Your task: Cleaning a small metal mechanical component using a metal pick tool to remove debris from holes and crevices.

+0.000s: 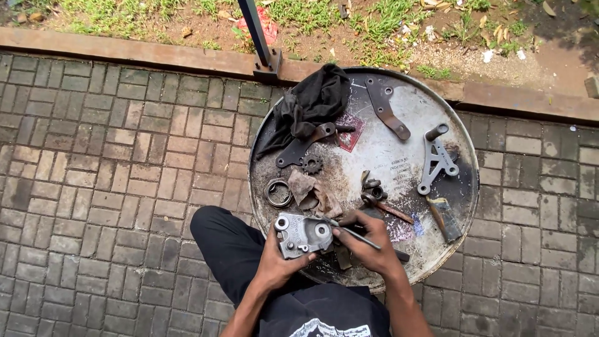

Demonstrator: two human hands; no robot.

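Above the drum-lid desk (374, 150), left hand (274, 262) fingers are clamping a grey metal bracket (302, 236); right hand (368, 246) fingers are pinching a thin rod (355, 232), probing its hole, apparently cleaning; steady aim needed.

Drum top (399, 112) w/ black rag (315, 100), brackets (437, 159), sprocket (311, 165), ring (278, 192).

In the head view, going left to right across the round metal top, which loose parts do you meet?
Metal ring → small sprocket → dark flat bracket → silver cast bracket.
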